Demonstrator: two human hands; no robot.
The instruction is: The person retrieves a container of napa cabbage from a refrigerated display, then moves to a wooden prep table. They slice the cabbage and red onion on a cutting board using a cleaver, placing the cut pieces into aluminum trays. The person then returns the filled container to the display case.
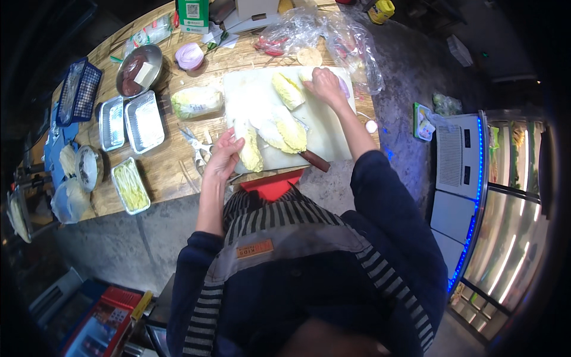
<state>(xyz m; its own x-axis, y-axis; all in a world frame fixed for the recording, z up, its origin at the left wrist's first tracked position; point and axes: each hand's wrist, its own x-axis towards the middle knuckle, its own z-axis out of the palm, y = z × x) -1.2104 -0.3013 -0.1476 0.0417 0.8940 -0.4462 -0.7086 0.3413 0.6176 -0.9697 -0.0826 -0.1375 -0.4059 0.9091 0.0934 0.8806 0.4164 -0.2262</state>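
Observation:
My left hand (223, 154) holds the edge of a napa cabbage leaf (250, 149) between thumb and fingers, at the left side of a white cutting board (330, 143). My right hand (326, 85) is at the board's far right corner, its fingers over a pale piece (306, 73) that they partly hide; whether it is gripped I cannot tell. A purple piece (344, 88) lies beside that hand. A small napa cabbage heart (288, 91) lies between the hands. Loose cabbage leaves (290, 134) cover most of a knife, whose brown handle (315, 161) juts over the board's near edge.
Left of the board are a whole napa cabbage (197, 102), scissors (196, 145), foil trays (145, 122), a tray of yellowish-green vegetable strips (130, 185) and a metal bowl of dark red meat (134, 73). A cut onion (189, 56) and plastic bags (294, 31) lie beyond.

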